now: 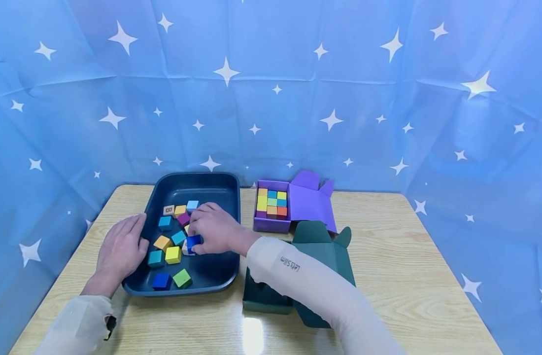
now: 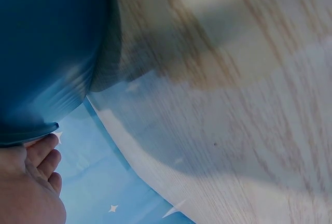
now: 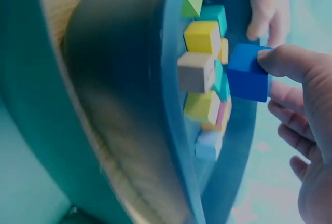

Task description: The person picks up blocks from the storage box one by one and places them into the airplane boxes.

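My right hand pinches a dark blue cube block between thumb and fingers, over the dark blue tray. Below and around it lie several loose wooden blocks, among them a yellow block, a light green block, a teal block and another blue block. A plain wood block with a letter sits toward the back. My left hand rests on the tray's left rim, its fingers against the edge in the left wrist view.
Right of the tray stands an open green box, partly hidden under my right sleeve. Behind it, an open purple box holds rows of coloured blocks, its lid folded out to the right. A starry blue cloth hangs behind the wooden table.
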Demonstrator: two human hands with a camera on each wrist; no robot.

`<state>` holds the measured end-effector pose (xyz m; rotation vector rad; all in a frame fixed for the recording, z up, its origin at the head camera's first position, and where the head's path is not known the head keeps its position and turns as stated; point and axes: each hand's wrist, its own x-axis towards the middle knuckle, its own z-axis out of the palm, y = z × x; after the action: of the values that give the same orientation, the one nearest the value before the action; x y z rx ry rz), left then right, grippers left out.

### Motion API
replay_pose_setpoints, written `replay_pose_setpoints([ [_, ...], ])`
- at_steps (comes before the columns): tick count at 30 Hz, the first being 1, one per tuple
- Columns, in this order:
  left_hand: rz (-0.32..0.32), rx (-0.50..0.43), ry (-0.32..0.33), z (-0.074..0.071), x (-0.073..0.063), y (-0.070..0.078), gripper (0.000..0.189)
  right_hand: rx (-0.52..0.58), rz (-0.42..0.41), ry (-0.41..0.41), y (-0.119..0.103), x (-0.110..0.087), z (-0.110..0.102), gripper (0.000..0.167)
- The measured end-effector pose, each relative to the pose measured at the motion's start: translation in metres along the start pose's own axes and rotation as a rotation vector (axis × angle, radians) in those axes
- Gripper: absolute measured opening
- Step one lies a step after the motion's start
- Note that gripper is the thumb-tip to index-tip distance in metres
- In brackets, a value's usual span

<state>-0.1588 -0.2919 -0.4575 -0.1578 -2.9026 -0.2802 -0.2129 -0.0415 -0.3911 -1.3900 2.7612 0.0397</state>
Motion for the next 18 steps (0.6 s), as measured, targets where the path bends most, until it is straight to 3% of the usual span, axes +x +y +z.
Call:
replay_pose_setpoints([
  [6,0.000,0.001,-0.002,0.001,0.000,0.000,0.060,0.036,0.065,0.044,0.030,-0.016,-0.013,0.036],
  [18,-0.006,0.004,-0.010,0.001,0.000,0.000,0.062,0.096,0.226,0.149,0.117,-0.058,-0.024,0.031],
])
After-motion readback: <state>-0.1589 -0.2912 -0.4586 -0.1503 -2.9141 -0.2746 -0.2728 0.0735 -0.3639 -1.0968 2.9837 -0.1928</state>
